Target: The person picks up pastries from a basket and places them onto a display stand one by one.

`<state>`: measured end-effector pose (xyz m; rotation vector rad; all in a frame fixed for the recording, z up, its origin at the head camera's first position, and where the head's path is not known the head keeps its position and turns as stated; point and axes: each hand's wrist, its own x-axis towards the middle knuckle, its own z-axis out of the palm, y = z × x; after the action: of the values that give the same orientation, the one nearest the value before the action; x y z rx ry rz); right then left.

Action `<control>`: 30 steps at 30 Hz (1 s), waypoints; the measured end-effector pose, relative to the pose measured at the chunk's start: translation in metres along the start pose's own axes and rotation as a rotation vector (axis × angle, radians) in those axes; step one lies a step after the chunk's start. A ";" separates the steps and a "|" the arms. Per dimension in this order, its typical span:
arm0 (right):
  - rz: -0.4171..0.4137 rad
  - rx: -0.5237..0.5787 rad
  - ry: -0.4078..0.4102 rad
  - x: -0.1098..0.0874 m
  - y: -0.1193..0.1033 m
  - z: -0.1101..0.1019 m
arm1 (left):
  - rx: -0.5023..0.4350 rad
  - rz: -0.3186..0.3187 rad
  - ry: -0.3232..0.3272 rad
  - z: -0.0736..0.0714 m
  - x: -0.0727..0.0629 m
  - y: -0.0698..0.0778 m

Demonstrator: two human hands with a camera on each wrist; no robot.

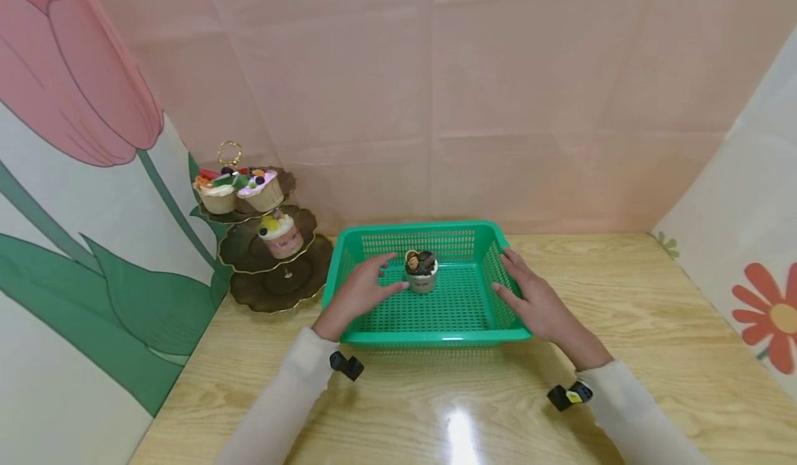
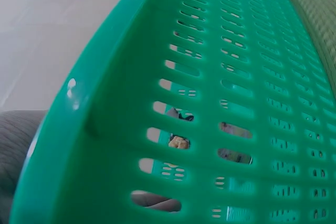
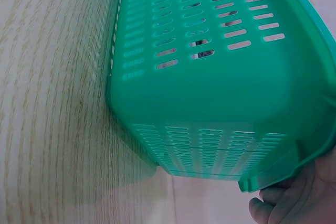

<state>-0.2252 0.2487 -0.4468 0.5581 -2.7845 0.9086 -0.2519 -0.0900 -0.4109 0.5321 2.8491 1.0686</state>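
Observation:
A green plastic basket with slotted walls stands on the wooden table. Inside it, left of the middle, is a small chocolate-topped dessert cup with a round cookie on top. My left hand reaches over the basket's left side, fingers loosely extended. Its thumb tip comes right beside the dessert cup and nothing is in its grasp. My right hand holds the basket's right rim, thumb on the inner side. In the right wrist view, curled fingers show at the outer side of that rim.
Left of the basket stands a brown three-tier dessert stand with gold edging. Two fruit-topped cupcakes sit on its top tier, and a layered dessert cup on the middle one. Behind the table hangs a pink backdrop.

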 end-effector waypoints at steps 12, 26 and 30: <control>0.007 -0.005 -0.009 -0.001 -0.002 -0.002 | 0.050 -0.017 -0.044 0.005 0.003 -0.003; 0.001 -0.020 -0.004 0.000 -0.002 -0.002 | 0.083 0.056 -0.133 -0.026 -0.002 0.018; 0.003 -0.018 -0.006 0.001 -0.003 -0.002 | 0.025 0.072 -0.164 -0.039 0.003 0.024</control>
<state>-0.2247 0.2476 -0.4437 0.5552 -2.7971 0.8832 -0.2542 -0.0963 -0.3660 0.6946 2.7229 0.9518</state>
